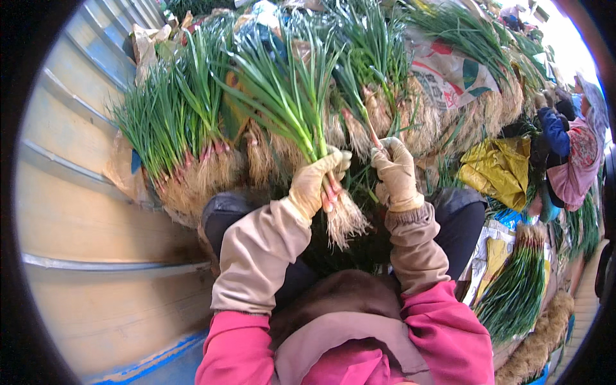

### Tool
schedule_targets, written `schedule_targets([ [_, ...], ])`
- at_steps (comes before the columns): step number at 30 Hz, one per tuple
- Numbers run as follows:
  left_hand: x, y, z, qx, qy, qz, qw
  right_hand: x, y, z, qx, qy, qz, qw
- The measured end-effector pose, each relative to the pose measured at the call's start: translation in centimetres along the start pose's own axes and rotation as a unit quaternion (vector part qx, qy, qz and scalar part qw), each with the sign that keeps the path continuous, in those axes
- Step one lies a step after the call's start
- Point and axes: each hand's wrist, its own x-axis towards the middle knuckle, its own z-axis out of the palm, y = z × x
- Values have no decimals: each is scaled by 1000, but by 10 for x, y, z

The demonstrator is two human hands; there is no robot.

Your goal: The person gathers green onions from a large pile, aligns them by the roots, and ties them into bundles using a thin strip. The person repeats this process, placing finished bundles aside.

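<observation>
My left hand [313,183], in a pale glove, is closed around a small bunch of green onions [307,131]. Their green tops fan out away from me, while the reddish bases and stringy roots [345,221] hang below the fist. To its right, my right hand [396,174], gloved as well, pinches the thin reddish lower end of a single green onion [372,131]. That stalk's leaves blend into the pile behind it. Just beyond both hands lies a long heap of green onions [378,58], roots toward me.
Bundled green onions [186,122] lean at the left beside a ribbed metal wall [115,224]. A printed sack [449,77] lies on the heap, a yellow sack [497,170] to the right. Another bundle [516,289] rests lower right. A person [581,141] sits at far right.
</observation>
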Motion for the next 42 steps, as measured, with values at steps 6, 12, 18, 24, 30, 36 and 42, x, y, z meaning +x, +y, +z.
schedule_targets([
  [6, -1, -1, -7, 140, -2, 1, 990, -55, 12, 40, -184, -49, -98, 977],
  [12, 0, -9, -15, 26, 12, 24, 999, -17, 57, 17, 139, -93, 151, 974],
  [18, -1, -12, -27, 3, -28, -1, 1000, 12, 21, 54, 381, -186, 210, 881],
  [24, -6, -13, -29, 3, -66, -6, 998, -1, 40, 69, 372, -36, 200, 906],
  [30, -20, -3, -25, -22, -78, -58, 995, 9, 52, 63, 498, -123, 277, 813],
  [36, -27, 9, -23, -126, -133, -183, 966, 10, 30, 66, 629, -286, 213, 691],
  [42, -27, 6, -22, 0, -38, -132, 990, 1, 38, 62, 512, -202, 267, 791],
])
